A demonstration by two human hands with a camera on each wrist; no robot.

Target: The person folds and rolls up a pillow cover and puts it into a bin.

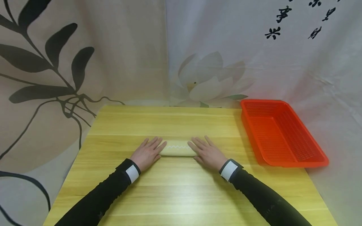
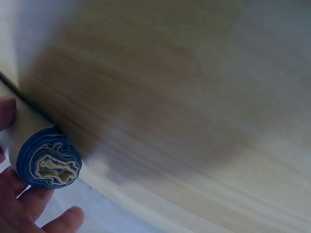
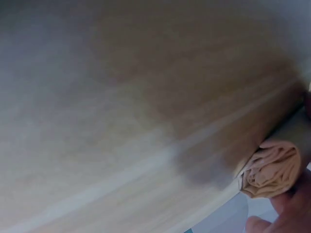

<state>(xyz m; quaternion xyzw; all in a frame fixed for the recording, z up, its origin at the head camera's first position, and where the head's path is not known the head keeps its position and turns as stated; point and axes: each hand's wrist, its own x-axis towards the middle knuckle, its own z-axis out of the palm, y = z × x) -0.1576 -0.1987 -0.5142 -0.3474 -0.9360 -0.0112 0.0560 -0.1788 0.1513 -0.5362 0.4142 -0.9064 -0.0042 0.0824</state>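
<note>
A pale cream cloth roll (image 1: 177, 151) with a white zigzag line lies crosswise on the wooden table. At its left end rests my left hand (image 1: 146, 155), fingers extended over the top and thumb on the near side. My right hand (image 1: 210, 155) lies over the opposite end in the same manner, its fingers spread. The left wrist view shows the spiral end of the roll (image 2: 54, 167), with blue and cream layers. Seen from the right wrist, the other end of the roll (image 3: 273, 172) has crumpled tan folds, and that hand is partly cut off.
An orange-red plastic basket (image 1: 264, 157) stands at the right edge of the wooden table (image 1: 169, 194). Behind the table hangs a printed cloth backdrop (image 1: 135, 62) with dark leaves, a pale flower and black characters.
</note>
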